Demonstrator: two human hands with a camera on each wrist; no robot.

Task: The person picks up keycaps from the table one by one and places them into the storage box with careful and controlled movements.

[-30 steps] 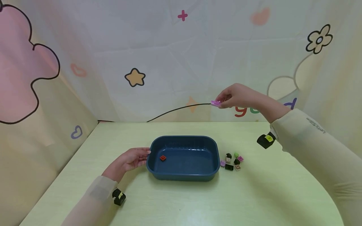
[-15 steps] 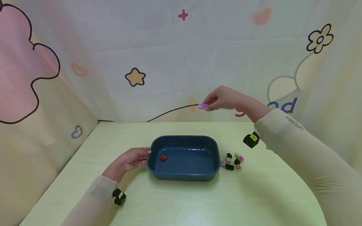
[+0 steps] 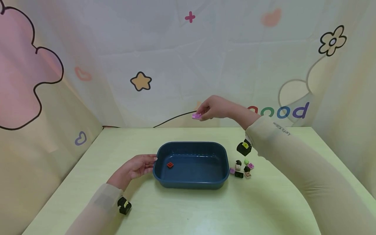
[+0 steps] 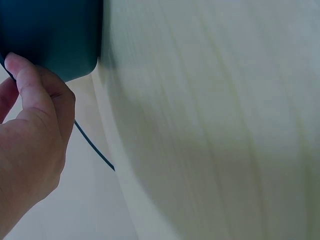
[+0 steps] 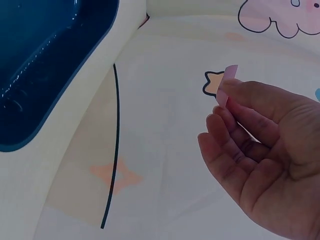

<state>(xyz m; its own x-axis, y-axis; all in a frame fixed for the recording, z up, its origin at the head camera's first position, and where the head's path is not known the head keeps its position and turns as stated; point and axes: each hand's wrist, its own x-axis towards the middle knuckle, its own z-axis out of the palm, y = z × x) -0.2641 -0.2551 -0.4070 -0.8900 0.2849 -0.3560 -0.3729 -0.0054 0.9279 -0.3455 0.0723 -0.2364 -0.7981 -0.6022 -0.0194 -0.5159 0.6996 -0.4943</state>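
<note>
My right hand (image 3: 215, 107) holds a small flat pink building brick (image 3: 196, 116) between thumb and fingertips, raised above and behind the blue basin (image 3: 191, 184). In the right wrist view, the pink brick (image 5: 230, 73) shows as a thin slab beyond the thumb, and the other fingers are loosely curled. At the basin's left end, my left hand (image 3: 138, 167) grips the rim, the thumb at the edge and fingers against the outer wall. Inside the basin, toward its left, lies a small red brick (image 3: 170, 165).
Right beside the basin, several small bricks lie in a loose group, among them a black brick (image 3: 239, 175), a light green one (image 3: 246, 161), a purple one (image 3: 232, 170) and a tan one (image 3: 248, 174). Behind the pale table (image 3: 188, 212) hangs a printed curtain (image 3: 176, 42).
My right hand has moved left and slightly down with the pink brick, from over the loose bricks' side to behind the basin's middle. The left hand and the basin have stayed in place.
</note>
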